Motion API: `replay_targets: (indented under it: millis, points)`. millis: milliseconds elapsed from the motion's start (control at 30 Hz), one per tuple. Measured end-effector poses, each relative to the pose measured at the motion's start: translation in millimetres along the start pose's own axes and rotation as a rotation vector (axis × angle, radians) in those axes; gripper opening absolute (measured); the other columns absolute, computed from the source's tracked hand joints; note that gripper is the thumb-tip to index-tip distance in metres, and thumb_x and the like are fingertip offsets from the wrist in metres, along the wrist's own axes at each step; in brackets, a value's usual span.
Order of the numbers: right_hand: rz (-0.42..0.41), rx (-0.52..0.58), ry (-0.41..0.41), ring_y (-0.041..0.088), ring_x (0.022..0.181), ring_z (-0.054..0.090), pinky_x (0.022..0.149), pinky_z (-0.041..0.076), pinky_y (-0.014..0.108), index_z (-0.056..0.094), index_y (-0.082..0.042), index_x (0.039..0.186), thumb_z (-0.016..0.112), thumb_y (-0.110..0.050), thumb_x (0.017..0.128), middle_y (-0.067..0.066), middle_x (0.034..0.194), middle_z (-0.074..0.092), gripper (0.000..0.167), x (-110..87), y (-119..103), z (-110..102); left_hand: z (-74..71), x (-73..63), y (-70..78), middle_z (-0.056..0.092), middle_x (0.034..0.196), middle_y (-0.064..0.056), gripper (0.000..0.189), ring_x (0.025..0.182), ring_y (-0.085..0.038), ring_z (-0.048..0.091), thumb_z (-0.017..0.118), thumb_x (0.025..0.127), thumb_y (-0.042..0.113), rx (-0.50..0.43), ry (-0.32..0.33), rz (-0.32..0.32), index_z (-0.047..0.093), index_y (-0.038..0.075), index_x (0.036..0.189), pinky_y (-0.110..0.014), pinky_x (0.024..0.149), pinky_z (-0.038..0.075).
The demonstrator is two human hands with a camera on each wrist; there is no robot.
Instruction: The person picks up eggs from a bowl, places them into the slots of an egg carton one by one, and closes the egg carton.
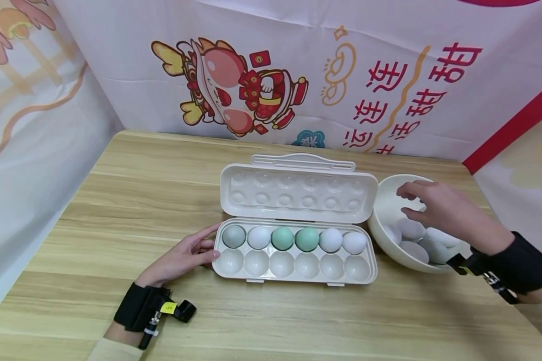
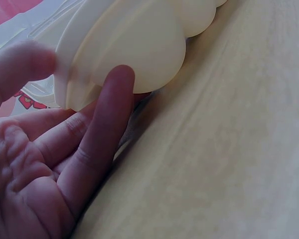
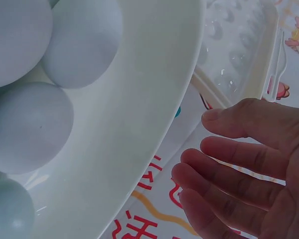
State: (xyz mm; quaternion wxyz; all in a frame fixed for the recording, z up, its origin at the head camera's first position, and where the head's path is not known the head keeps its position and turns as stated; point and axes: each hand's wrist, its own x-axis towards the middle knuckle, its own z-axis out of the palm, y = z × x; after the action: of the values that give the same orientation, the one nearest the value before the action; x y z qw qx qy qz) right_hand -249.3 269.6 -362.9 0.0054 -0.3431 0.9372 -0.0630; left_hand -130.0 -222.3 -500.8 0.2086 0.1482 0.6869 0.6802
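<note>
A cream plastic egg carton (image 1: 293,278) lies with its lid (image 1: 298,193) folded back. Eggs fill its rear row: a grey-green egg (image 1: 234,236) at the left end, two green ones, including one egg (image 1: 307,239) near the middle, and several white ones. The front row shows bare cups. At the carton's left end, my left hand (image 1: 180,258) grips the edge between thumb and fingers. My right hand (image 1: 447,208) hangs over a white bowl (image 1: 399,253), its fingers loosely bent and holding nothing. Several pale eggs (image 3: 32,127) rest in the bowl.
The wooden table (image 1: 131,200) carries the carton in the middle and the bowl at its right, close to the lid's side. A white printed cloth (image 1: 280,30) hangs behind the table's back edge. Black camera straps wrap both wrists.
</note>
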Motion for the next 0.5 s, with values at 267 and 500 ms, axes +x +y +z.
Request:
replay_targets:
  millis: [267, 500]
  points:
    - [0.042, 0.034, -0.043, 0.027, 0.086, 0.063, 0.073, 0.055, 0.048, 0.067, 0.001, 0.107, 0.083, -0.007, 0.075, 0.013, 0.096, 0.068, 0.036, 3.0, 18, 2, 0.2, -0.3, 0.7, 0.057, 0.118, -0.034, 0.069, 0.095, -0.022, 0.065, 0.054, 0.098, 0.003, 0.010, -0.001, -0.002, 0.012, -0.005, 0.152, -0.033, 0.079, 0.054]
    - [0.088, 0.043, -0.065, 0.027, 0.086, 0.063, 0.075, 0.055, 0.048, 0.067, 0.001, 0.107, 0.083, -0.008, 0.075, 0.014, 0.096, 0.068, 0.037, 5.0, 29, 5, 0.3, -0.1, 0.7, 0.056, 0.119, -0.034, 0.069, 0.096, -0.022, 0.064, 0.054, 0.098, 0.003, 0.013, 0.001, -0.004, 0.012, -0.005, 0.152, -0.034, 0.079, 0.054]
